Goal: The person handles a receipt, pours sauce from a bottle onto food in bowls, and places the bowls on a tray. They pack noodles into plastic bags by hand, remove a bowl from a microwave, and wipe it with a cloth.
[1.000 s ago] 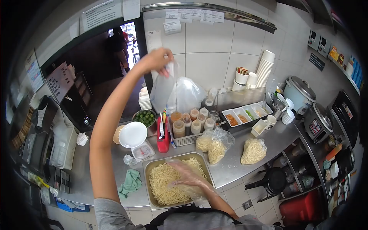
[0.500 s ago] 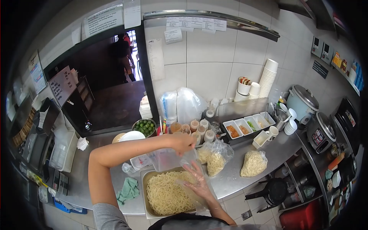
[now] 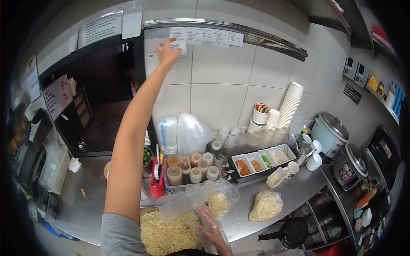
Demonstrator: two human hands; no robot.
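Observation:
My left hand [image 3: 168, 52] is bare and raised high against the wall, fingers apart. Its fingertips overlap the edge of a printed paper slip [image 3: 181, 48] hanging under the metal rail. Low in front of me, my right hand [image 3: 208, 228] wears a loose clear plastic glove, its fingers stretched out and apart. It hovers at the right side of the noodles [image 3: 168, 230], which fill a metal tray partly hidden by my arm. A translucent plastic container [image 3: 177, 205] stands behind the noodles. Just past my right fingers sits a clear bag of noodles [image 3: 218, 204].
Sauce bottles [image 3: 195, 174] fill a basket beside a red tape dispenser [image 3: 157, 184]. Topping trays [image 3: 257, 165], stacked cups [image 3: 291, 104] and another noodle bag [image 3: 265, 205] stand to the right. Rice cookers [image 3: 329, 129] are further right; a dark pass-through opening [image 3: 102, 94] is at left.
My left hand has risen from above the noodle tray to the paper slips. My right hand stays low by the noodles. The view has tilted up and shifted.

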